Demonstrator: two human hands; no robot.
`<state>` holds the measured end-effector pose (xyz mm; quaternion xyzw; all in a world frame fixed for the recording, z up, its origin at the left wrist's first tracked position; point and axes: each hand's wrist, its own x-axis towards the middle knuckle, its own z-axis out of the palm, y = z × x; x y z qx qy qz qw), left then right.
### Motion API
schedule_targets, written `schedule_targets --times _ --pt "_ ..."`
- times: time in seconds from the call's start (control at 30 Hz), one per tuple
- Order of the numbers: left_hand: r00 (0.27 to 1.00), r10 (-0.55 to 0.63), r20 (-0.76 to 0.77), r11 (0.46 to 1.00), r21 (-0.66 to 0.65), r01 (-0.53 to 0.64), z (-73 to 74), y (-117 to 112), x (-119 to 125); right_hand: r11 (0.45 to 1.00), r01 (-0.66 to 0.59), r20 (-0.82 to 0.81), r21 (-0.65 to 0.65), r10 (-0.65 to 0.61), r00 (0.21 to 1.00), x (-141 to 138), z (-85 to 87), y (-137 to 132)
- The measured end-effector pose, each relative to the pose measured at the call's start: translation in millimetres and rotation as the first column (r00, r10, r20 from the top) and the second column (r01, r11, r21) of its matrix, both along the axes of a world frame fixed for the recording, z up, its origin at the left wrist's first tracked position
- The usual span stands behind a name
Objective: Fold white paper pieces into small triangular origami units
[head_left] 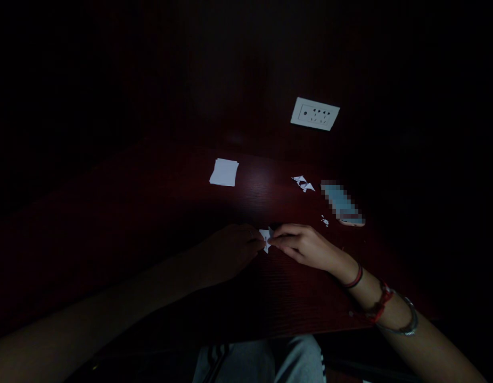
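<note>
Between my two hands is a small piece of folded white paper, pointed at its lower end, just above the dark red table. My left hand lies in shadow and pinches the paper's left side. From the right, my right hand grips the other side with thumb and fingers closed. A stack of white paper squares lies farther back, left of the hands. Several small folded paper pieces sit together beyond my right hand.
A phone with a blurred-out screen lies at the right. Tiny white paper scraps are beside it. A white power socket is on the back panel. The table's front edge runs above my legs. Surroundings are very dark.
</note>
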<state>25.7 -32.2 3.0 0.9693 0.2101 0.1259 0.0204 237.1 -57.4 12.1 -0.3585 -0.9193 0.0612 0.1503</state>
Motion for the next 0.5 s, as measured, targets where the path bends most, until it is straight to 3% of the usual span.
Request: schedule_targets --times 0.3,0.5 --pt "0.997 -0.083 -0.003 0.996 0.043 0.083 2.1 -3.6 -7.6 0.997 -0.068 0.108 0.028 0.065 0.992 4.4 4.0 -3.6" --pt "0.995 -0.095 0.016 0.995 0.029 0.095 4.4 -0.9 -6.3 0.997 -0.082 0.083 0.01 0.081 0.993 6.6 4.5 -4.6"
